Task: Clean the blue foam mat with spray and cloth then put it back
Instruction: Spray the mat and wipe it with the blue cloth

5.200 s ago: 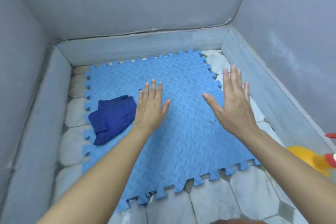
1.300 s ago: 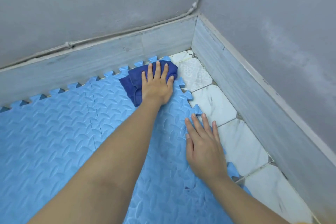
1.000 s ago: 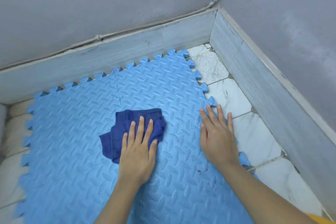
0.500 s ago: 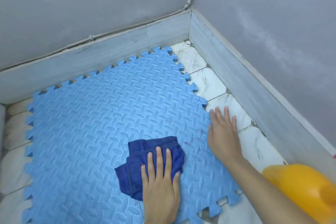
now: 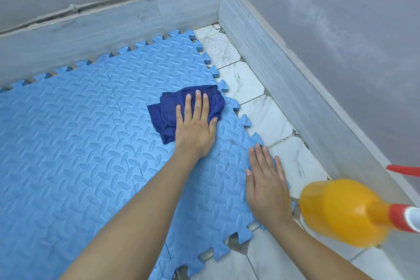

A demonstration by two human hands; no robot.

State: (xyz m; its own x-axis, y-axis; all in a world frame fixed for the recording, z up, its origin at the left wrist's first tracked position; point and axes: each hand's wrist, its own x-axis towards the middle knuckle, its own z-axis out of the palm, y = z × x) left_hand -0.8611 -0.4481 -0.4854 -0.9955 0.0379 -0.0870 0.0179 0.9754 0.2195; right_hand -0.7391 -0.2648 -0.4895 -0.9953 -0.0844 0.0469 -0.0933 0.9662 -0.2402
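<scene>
**Cloth at the mat's right edge, wiping under way**

The fingers [image 5: 196,100] of the left hand [image 5: 195,129] lie straight and spread on top of the dark blue cloth [image 5: 172,109], pressing it flat rather than gripping it; the thumb tip touches the cloth's right side. The cloth is bunched and sits on the blue foam mat [image 5: 79,143], close to the toothed right edge and toward the far right corner. The right hand [image 5: 267,179] lies released, palm down with fingers straight, on the same right edge nearer the person, its outer fingers reaching over onto the white floor tiles [image 5: 268,118] (it looks to be pinning the mat so it does not slide).

The relation the next stroke turns on: nearly all the unwiped-looking mat spreads to the left and near side of the cloth, while only a narrow strip of teeth remains to its right. The mat's long run goes left from here, out of frame. The left hand is the one on the cloth. A few dark specks show on the mat between the two hands, so a pull back toward the near edge seems the likely pass.

An orange spray bottle [image 5: 341,211] with a red collar stands on the tiles at the near right, just beside the right wrist. It is blurred; no label or writing can be read.
</scene>
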